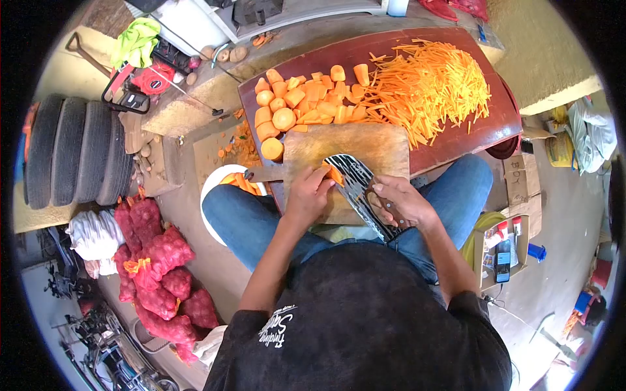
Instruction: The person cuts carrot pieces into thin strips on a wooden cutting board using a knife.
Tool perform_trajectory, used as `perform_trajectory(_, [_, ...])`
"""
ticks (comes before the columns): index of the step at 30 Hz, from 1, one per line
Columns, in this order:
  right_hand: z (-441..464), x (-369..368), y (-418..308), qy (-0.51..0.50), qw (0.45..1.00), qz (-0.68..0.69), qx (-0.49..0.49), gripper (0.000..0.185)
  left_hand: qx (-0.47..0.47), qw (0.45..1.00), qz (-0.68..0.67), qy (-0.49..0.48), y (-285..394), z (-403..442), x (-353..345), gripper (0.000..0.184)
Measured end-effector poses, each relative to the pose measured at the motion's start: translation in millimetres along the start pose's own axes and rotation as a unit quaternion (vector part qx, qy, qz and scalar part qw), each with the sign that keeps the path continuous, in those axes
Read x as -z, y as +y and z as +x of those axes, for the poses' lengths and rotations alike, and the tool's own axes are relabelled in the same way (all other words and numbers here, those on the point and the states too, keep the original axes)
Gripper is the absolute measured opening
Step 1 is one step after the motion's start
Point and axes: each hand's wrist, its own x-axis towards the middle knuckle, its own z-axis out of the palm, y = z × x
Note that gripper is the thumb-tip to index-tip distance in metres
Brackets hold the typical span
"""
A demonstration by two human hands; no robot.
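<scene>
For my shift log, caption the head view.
Right hand grips broad knife; left hand holds carrot piece over wooden board.

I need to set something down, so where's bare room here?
Free: glossy red table, near-right edge, between shredded orange carrot strips and denim-clad right knee; rectangular wooden board, far end, between chunky orange carrot pieces and black-and-silver knife. Crowded: table's middle; board's middle, with left hand and right hand.

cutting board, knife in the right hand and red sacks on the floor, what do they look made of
Cutting board: wood, matte and worn, judging by its tan, unevenly stained surface. Knife blade: probably steel, with glossy bright and dark streaks. Its brown handle shows pale rivets; wood or wood-look plastic. Red sacks: thin, flexible mesh, likely plastic, bulging around lumpy contents.
</scene>
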Motion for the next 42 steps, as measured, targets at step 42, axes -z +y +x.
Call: perform_trajectory(42, [-11,74,-105,0.327,0.89,-0.201,0.245,0.023,-0.21,0.967,0.14,-0.042,56,197,-125,0.072])
